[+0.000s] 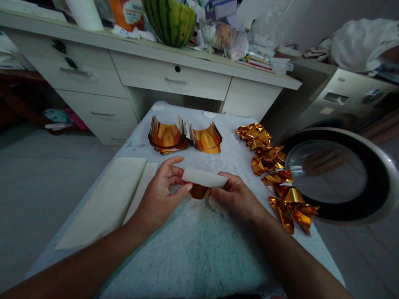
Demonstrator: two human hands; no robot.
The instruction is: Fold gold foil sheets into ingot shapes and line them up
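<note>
The left hand (165, 187) is gripping the left end of a white-and-gold sheet (204, 178) between thumb and fingers; the right hand (237, 195) is pinching its right end. The sheet is being held over the cloth-covered table (202, 249), nearer than two curved gold stacks (168, 135). Folded gold pieces (264, 155) are lying along the right side. An orange packet (126, 14) is bearing a pale label, its print illegible. The washing machine (352, 93) is showing a small panel mark, likewise unreadable.
</note>
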